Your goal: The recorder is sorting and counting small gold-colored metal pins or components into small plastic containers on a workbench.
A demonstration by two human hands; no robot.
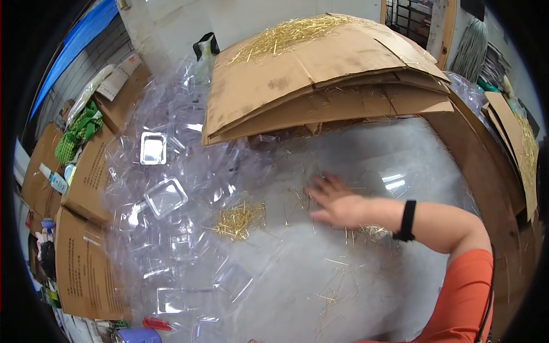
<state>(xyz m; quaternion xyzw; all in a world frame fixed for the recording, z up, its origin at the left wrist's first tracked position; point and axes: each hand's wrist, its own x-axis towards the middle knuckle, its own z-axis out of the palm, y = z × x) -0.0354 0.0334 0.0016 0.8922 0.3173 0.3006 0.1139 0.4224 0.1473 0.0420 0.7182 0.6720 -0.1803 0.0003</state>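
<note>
My right hand [336,201] reaches in from the right over the grey-white work surface [286,291], a black band around its wrist. Its fingers are spread and slightly blurred, with nothing held in them. Thin gold-coloured wire pieces, some seemingly bent at the ends, lie scattered around and below the hand. A small heap of these wire pieces [240,220] sits left of it, beside the clear plastic. More gold wires [374,230] show partly from under my right wrist. Whether the palm touches the surface is hard to tell. My left hand does not show.
Many clear plastic trays [166,197] pile up on the left. Behind the hand, stacked cardboard sheets [343,60] carry a larger pile of gold wires [291,35]. Cardboard boxes [88,268] line the left edge. A red object [156,324] and a purple container [137,335] sit at lower left.
</note>
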